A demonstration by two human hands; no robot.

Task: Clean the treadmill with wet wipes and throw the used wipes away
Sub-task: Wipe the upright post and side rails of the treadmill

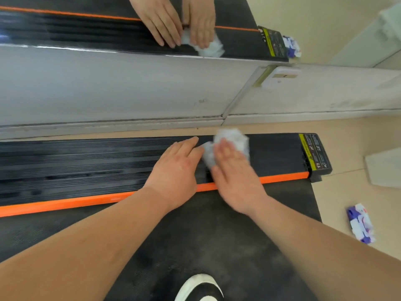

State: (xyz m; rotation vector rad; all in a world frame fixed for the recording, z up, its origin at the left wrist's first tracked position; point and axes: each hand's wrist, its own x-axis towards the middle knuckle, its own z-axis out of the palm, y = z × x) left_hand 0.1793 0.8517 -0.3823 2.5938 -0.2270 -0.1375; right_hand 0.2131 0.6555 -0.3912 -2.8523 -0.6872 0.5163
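Shoe (198,287) on treadmill belt (195,235), mirror (86,31) beyond

Cannot see the near part of the wipe (231,141) under the blurred right hand (235,179), nor the ribs of the side rail (76,164), smeared into streaks at left. Cannot read the print on the warning label (314,153) or the blurred wipes pack (361,223). Cannot identify the pale thing (383,168) cut by the right edge, nor see more than the toe of the shoe (199,287) at the bottom edge.
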